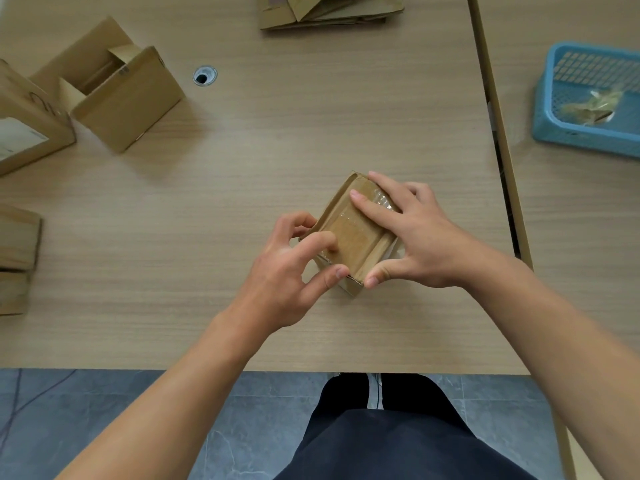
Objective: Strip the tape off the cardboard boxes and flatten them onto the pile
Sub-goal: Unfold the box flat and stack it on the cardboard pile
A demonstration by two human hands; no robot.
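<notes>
Cardboard is being handled toward the right of the worktop (242, 150). A small box (356, 240) is set there at an angle to the near edge, with clear tape (382, 200) wrinkled across its top. The left grip (294, 268) is curled about the box's left end, with the forefinger bent onto the top face and the thumb set against the near corner. The right grip (412, 237) is laid over the top from the right. Its fingers are kept fairly straight and spread on the taped face, and its thumb is pressed to the near corner, just beside the left thumb.

At the far edge a pile of flattened cardboard (329, 12) is seen, partly cut off by the frame. An open box (117, 98) is stood at the far left, with a labelled box (27, 133) placed just beside it. More boxes (17, 254) are seen at the left edge, cut off by the frame. A blue basket (581, 136) is set on a second worktop (571, 220) to the right, well apart from the small box, and crumpled tape scraps (592, 105) are held in it. A round cable hole (204, 75) is cut into the worktop near the open box.
</notes>
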